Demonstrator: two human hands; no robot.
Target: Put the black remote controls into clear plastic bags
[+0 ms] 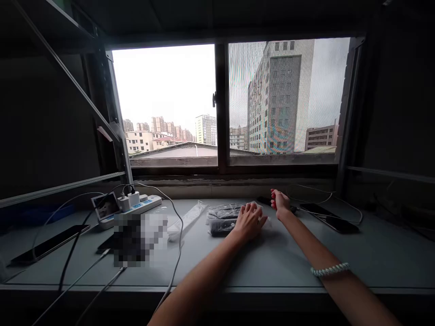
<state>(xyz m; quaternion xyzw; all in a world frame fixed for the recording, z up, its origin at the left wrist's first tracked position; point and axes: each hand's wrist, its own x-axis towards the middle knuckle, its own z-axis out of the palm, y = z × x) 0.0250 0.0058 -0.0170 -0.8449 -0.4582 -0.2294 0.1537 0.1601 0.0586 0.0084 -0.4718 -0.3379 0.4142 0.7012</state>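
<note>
Several dark objects in clear plastic wrapping [222, 219] lie together in the middle of the desk; I cannot tell what kind they are. My left hand [249, 222] rests over their right end, its fingers bent and apart. To the right, my right hand [280, 203] is raised just above the desk with its fingers curled in. What those fingers hold, if anything, is hidden. Behind my right hand, a dark object [263, 200] is partly covered by it. A crumpled clear plastic bag [186, 220] lies left of the wrapped objects.
A white power strip [149, 203] with plugged-in chargers stands at the back left, near a small screen [104, 207]. Phones lie at the left [50, 244] and right [329, 218]. A pale cable [178, 253] crosses the desk. A window frame [222, 108] rises behind.
</note>
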